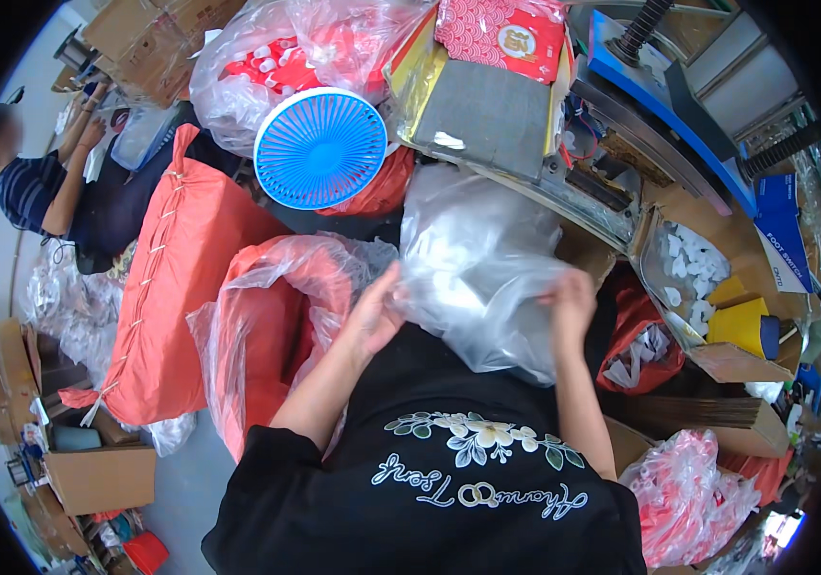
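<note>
A large clear plastic bag (478, 278) is spread in front of my body, its lower edge hanging over my black shirt. At its left edge, my left hand (377, 314) grips the film between thumb and fingers. My right hand (571, 302) is smeared by motion and closed on the opposite edge of the bag. Whether anything lies inside the bag is hard to make out through the shiny film. Just left of my left hand stands an open red sack with a clear liner (267, 307).
A blue round fan (321, 149) stands ahead, before a clear bag of red-and-white pieces (276, 65). A press machine (660, 115) is at the far right, above a carton of white scraps (693, 268). A tied red sack (176, 287) stands left, near another person (42, 192).
</note>
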Action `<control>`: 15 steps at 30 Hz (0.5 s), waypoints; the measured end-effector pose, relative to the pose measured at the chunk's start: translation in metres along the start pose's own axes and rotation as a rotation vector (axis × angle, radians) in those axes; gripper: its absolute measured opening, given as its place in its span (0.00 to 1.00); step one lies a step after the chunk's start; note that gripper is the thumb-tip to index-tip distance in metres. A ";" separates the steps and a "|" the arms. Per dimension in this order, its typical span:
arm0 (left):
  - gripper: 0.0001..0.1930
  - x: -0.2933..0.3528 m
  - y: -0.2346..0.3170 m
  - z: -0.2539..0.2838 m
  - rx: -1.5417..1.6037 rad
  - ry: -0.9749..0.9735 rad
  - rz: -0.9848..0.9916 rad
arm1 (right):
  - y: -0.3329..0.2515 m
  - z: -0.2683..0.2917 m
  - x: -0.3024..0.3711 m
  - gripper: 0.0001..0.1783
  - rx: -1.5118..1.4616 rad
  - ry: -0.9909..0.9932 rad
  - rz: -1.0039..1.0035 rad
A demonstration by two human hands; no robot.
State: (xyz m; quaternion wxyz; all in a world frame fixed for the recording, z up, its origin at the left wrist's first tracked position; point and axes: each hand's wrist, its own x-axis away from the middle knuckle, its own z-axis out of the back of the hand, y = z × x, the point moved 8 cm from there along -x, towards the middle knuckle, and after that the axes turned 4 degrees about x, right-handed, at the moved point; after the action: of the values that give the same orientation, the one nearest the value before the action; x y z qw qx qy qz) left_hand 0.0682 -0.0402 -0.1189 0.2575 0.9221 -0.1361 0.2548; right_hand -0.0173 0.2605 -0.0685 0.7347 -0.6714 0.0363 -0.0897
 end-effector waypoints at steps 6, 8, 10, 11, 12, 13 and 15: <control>0.21 0.004 0.016 -0.022 0.025 0.034 -0.071 | 0.038 0.202 0.027 0.12 -0.010 0.679 0.064; 0.23 0.013 0.024 -0.022 -0.368 0.023 -0.119 | -0.055 0.144 0.055 0.13 0.285 0.633 0.446; 0.26 0.019 0.022 -0.031 -0.512 -0.040 -0.011 | -0.120 0.082 0.081 0.13 0.644 0.239 0.893; 0.25 0.023 0.017 -0.038 -0.693 -0.070 0.115 | -0.125 0.054 0.083 0.19 0.756 -0.098 0.966; 0.25 0.027 0.011 -0.039 -0.873 -0.091 0.237 | -0.134 0.025 0.080 0.24 0.814 -0.273 0.915; 0.25 0.029 0.011 -0.034 -0.945 -0.083 0.241 | -0.137 -0.005 0.076 0.29 0.865 -0.455 0.862; 0.26 0.028 0.017 -0.038 -1.012 -0.176 0.289 | -0.113 -0.022 0.062 0.34 0.917 -0.621 0.734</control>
State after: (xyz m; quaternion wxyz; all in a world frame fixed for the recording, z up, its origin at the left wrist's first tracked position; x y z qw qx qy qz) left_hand 0.0701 -0.0372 -0.0690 0.6199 0.6724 -0.3885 0.1120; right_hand 0.0301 0.2188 0.0453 0.9051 -0.2296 0.0075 0.3578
